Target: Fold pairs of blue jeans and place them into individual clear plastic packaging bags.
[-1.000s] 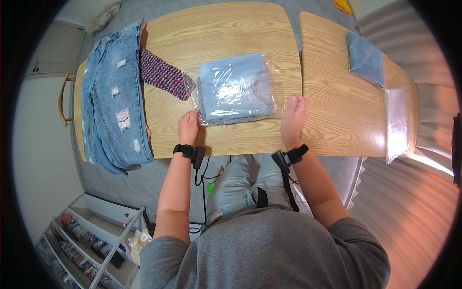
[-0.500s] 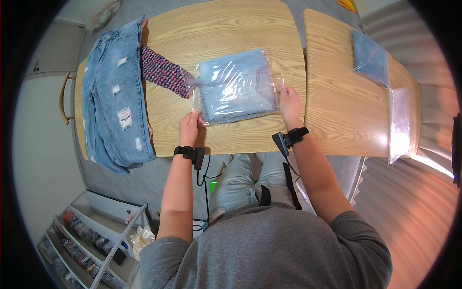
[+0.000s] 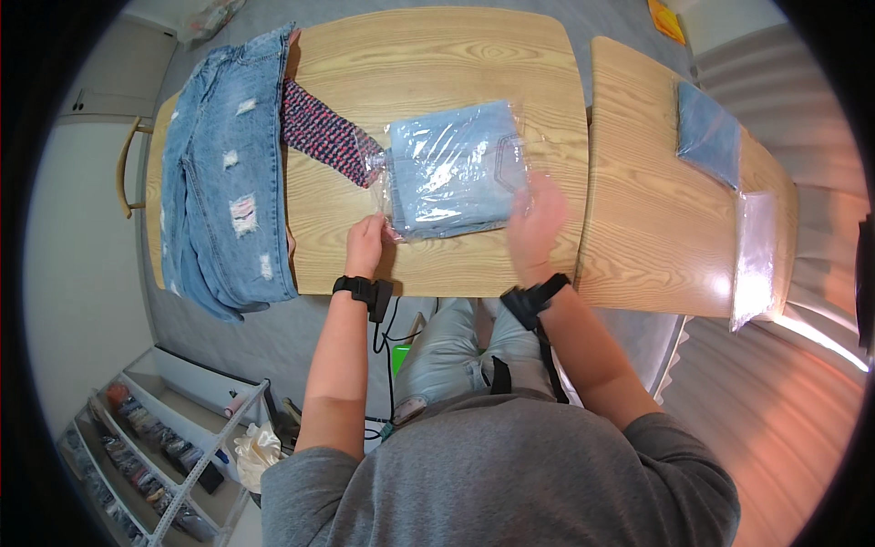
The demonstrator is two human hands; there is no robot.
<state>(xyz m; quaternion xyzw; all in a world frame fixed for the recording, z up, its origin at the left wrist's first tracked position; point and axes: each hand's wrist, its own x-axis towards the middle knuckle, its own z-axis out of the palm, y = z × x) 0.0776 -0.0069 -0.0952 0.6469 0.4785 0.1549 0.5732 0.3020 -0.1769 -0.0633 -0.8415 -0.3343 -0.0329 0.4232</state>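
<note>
A pale wooden counter over a grey floor, with denim laid out across it.

At the near middle of the counter lies a folded pair of light blue jeans sealed in a clear plastic bag. The left hand rests at the bag's near left corner, its grip pinched on the plastic edge. The right hand lies flat and released, fingers spread over the bag's right edge, grasping nothing. Touching the bag's far left corner is a red and navy patterned cloth, and beyond that a pair of ripped blue jeans is spread over the left end. On the right part of the counter, well apart, sit a second folded denim piece and an empty clear bag hanging over the edge.
</note>
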